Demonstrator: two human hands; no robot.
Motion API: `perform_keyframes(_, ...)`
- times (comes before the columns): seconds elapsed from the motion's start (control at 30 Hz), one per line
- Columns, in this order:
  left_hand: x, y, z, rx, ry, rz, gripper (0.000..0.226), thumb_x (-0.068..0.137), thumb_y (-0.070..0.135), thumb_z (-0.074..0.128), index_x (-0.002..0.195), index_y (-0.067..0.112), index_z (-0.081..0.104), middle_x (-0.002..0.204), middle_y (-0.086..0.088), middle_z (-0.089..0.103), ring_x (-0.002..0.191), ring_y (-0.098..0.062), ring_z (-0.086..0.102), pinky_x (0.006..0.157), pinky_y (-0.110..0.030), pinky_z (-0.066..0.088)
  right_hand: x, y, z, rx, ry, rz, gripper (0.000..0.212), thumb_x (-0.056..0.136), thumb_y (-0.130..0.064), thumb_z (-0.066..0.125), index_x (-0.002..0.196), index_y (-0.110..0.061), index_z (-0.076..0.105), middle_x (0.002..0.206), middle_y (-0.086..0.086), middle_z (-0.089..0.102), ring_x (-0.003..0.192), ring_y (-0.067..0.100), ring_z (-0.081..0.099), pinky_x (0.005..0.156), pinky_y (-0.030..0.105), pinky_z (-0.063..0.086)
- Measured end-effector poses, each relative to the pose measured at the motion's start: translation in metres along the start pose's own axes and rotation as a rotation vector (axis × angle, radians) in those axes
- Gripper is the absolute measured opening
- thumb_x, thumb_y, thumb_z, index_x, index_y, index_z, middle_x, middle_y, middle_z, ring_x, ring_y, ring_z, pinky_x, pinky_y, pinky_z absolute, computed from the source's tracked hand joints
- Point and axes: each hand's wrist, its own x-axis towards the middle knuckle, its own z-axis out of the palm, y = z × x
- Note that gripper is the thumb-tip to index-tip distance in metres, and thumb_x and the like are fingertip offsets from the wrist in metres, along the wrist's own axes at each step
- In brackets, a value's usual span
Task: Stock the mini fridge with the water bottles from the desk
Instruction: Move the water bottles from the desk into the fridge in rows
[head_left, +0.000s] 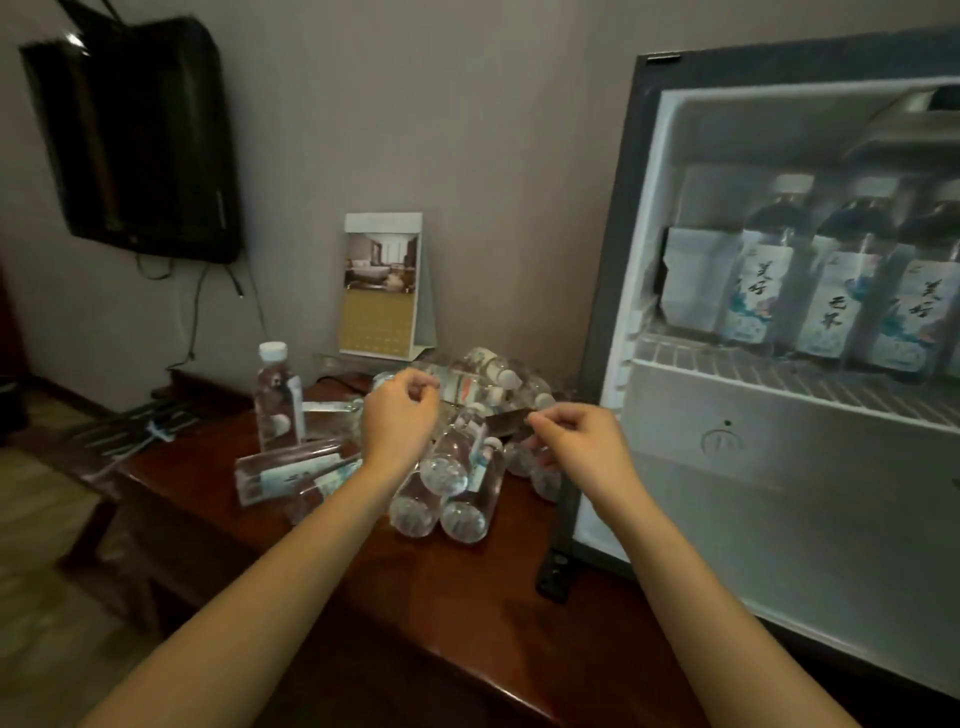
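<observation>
Clear plastic water bottle (275, 397) upright near left edge of dark red-brown wooden tabletop (441, 597), which is bare toward its front edge. Pile of lying bottles (452, 467) mid-tabletop. Left hand (400, 415) and right hand (576, 441) over the pile, fingers loosely curled, empty. Open grey mini fridge (779, 467): labelled bottles (831, 291) read "美好".
</observation>
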Motion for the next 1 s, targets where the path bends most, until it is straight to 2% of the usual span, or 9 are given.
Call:
perform_keyframes(0.17,0.006,-0.064,-0.032,0.238,-0.067,-0.177,0.016,0.088,0.017,0.053,0.098,0.016,0.065,0.101,-0.005,0.067,0.084,-0.02,0.058,0.073,-0.028,0.043,0.01,0.031,0.05,-0.111,-0.167,0.129,0.02,0.091,-0.014,0.055,0.076,-0.008,0.065,0.069,0.009,0.066,0.053,0.015,0.058,0.054,0.027,0.05)
perform_keyframes(0.27,0.007,-0.091,-0.041,0.357,-0.221,-0.265,0.023,0.087,0.025,0.056,0.106,0.016,0.064,0.112,-0.006,0.066,0.1,-0.024,0.06,0.085,-0.033,0.048,0.009,0.047,0.074,-0.092,-0.268,0.234,0.017,0.093,-0.013,0.054,0.084,-0.005,0.066,0.074,0.012,0.066,0.055,0.017,0.058,0.053,0.026,0.049)
perform_keyframes(0.33,0.005,-0.1,-0.044,0.381,-0.301,-0.272,0.026,0.086,0.03,0.056,0.108,0.017,0.063,0.111,-0.003,0.066,0.101,-0.023,0.06,0.087,-0.036,0.05,0.005,0.054,0.089,-0.079,-0.328,0.276,0.017,0.094,-0.013,0.051,0.087,-0.006,0.064,0.076,0.012,0.065,0.056,0.015,0.058,0.05,0.021,0.048)
perform_keyframes(0.5,0.005,-0.101,-0.051,0.44,-0.405,-0.254,0.028,0.084,0.041,0.059,0.095,0.016,0.067,0.098,-0.004,0.069,0.089,-0.021,0.064,0.078,-0.033,0.051,-0.005,0.062,0.124,-0.007,-0.416,0.38,0.02,0.096,-0.018,0.049,0.107,-0.006,0.06,0.094,0.011,0.066,0.071,0.014,0.062,0.066,0.022,0.052)
perform_keyframes(0.63,-0.003,-0.103,-0.054,0.238,-0.63,-0.428,0.027,0.086,0.041,0.059,0.098,0.018,0.065,0.096,-0.002,0.068,0.086,-0.019,0.065,0.071,-0.033,0.054,-0.014,0.063,0.146,0.086,-0.415,0.448,0.023,0.094,-0.029,0.054,0.103,-0.009,0.06,0.09,0.007,0.065,0.082,0.017,0.063,0.073,0.025,0.054)
perform_keyframes(0.77,-0.007,-0.111,-0.053,-0.024,-0.745,-0.555,0.027,0.076,0.033,0.068,0.101,0.022,0.067,0.102,-0.003,0.071,0.095,-0.021,0.068,0.093,-0.042,0.051,-0.018,0.067,0.149,0.209,-0.437,0.489,0.021,0.085,-0.026,0.067,0.1,-0.013,0.063,0.09,0.001,0.067,0.094,0.017,0.063,0.087,0.029,0.051)
perform_keyframes(0.83,-0.007,-0.108,-0.055,-0.085,-0.798,-0.555,0.018,0.085,0.017,0.062,0.102,0.022,0.066,0.098,-0.003,0.072,0.09,-0.018,0.068,0.081,-0.035,0.055,-0.02,0.065,0.148,0.245,-0.481,0.478,0.022,0.08,-0.023,0.072,0.1,-0.017,0.064,0.1,0.0,0.069,0.102,0.017,0.062,0.089,0.029,0.048)
perform_keyframes(0.9,-0.008,-0.102,-0.057,-0.09,-0.794,-0.562,0.027,0.086,0.009,0.06,0.11,0.021,0.06,0.095,-0.001,0.068,0.084,-0.017,0.066,0.068,-0.03,0.054,-0.023,0.061,0.148,0.24,-0.504,0.454,0.025,0.078,-0.021,0.074,0.101,-0.019,0.065,0.106,0.0,0.069,0.102,0.015,0.061,0.085,0.027,0.045)
perform_keyframes(1.0,-0.011,-0.098,-0.063,-0.069,-0.761,-0.561,0.041,0.082,0.004,0.061,0.116,0.024,0.05,0.096,-0.002,0.062,0.076,-0.018,0.062,0.061,-0.027,0.051,-0.027,0.059,0.147,0.293,-0.513,0.423,0.033,0.078,-0.01,0.073,0.11,-0.015,0.065,0.107,0.003,0.069,0.095,0.012,0.064,0.075,0.022,0.049)
